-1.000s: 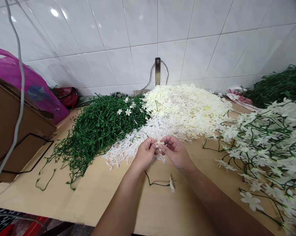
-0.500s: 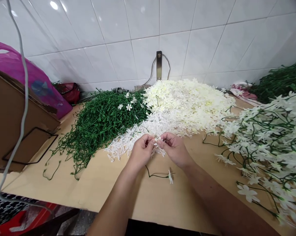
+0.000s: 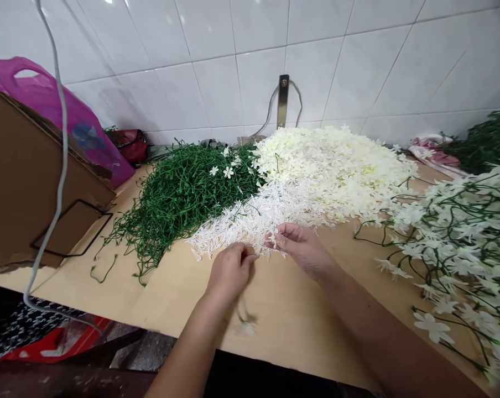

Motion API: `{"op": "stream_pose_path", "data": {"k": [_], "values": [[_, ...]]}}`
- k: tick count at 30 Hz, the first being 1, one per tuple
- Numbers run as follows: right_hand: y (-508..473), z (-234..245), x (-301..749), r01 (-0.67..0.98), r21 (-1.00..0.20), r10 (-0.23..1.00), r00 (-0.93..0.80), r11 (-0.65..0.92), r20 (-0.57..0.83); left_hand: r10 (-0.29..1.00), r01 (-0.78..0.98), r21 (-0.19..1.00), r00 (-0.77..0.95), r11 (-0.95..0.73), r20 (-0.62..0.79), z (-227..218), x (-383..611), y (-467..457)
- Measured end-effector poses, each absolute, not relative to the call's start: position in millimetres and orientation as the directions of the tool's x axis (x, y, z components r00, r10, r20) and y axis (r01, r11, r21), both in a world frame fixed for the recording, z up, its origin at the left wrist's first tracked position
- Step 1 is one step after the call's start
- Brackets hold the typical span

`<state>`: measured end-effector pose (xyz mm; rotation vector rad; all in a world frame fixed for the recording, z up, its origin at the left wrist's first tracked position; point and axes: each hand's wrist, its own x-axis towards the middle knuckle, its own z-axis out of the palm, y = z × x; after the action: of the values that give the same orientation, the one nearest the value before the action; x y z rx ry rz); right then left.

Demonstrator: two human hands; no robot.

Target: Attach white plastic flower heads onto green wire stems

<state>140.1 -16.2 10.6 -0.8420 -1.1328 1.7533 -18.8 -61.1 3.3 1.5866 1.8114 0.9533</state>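
Observation:
My right hand (image 3: 302,249) pinches a small white artificial flower (image 3: 274,239) in its fingertips, just in front of the pile of thin white stamens (image 3: 254,213). To its left, my left hand (image 3: 231,271) is closed with thumb and fingers together. A green stem with a white flower (image 3: 246,326) at its lower end hangs below that hand, smeared by motion; the grip on it is mostly hidden. The two hands are a little apart. Behind the stamens lie a heap of cream-white petals (image 3: 333,166) and a heap of green stems (image 3: 187,188).
Stemmed white flowers (image 3: 457,249) are piled at the right of the tabletop (image 3: 291,320). At the left stand a cardboard box (image 3: 30,188) and a pink plastic bag (image 3: 84,116), with a grey cable (image 3: 59,138) hanging in front. A tiled wall (image 3: 258,77) closes the back.
My hands have separated: the left has moved down and towards me, while the right keeps a white flower. The hanging stemmed flower has swung left and down. The view has shifted slightly.

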Motion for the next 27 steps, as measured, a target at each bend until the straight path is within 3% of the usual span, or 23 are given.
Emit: {"op": "stream_pose_path", "data": {"k": [4, 10, 13, 17, 27], "values": [[-20, 2, 135, -0.293, -0.859, 0.786, -0.591, -0.419, -0.182, 0.984, 0.378, 0.923, -0.176, 0.067, 0.001, -3, -25, -60], [-14, 2, 139, -0.355, -0.86, 0.874, -0.449, -0.367, -0.188, 0.987, 0.056, 0.991, -0.113, 0.121, -0.114, -4, -24, -59], [-17, 5, 139, -0.385, -0.831, 0.857, -0.478, -0.402, -0.193, 0.982, 0.003, 0.988, -0.11, 0.152, -0.151, 1, -24, -59], [-23, 2, 131, -0.299, -0.844, 0.795, -0.566, -0.445, -0.219, 0.984, -0.029, 0.988, -0.087, 0.151, -0.153, 3, -24, -61], [-21, 1, 128, -0.159, -0.887, 0.78, -0.56, -0.433, -0.281, 0.974, -0.016, 0.977, -0.072, 0.213, -0.213, 4, -23, -60]]}}
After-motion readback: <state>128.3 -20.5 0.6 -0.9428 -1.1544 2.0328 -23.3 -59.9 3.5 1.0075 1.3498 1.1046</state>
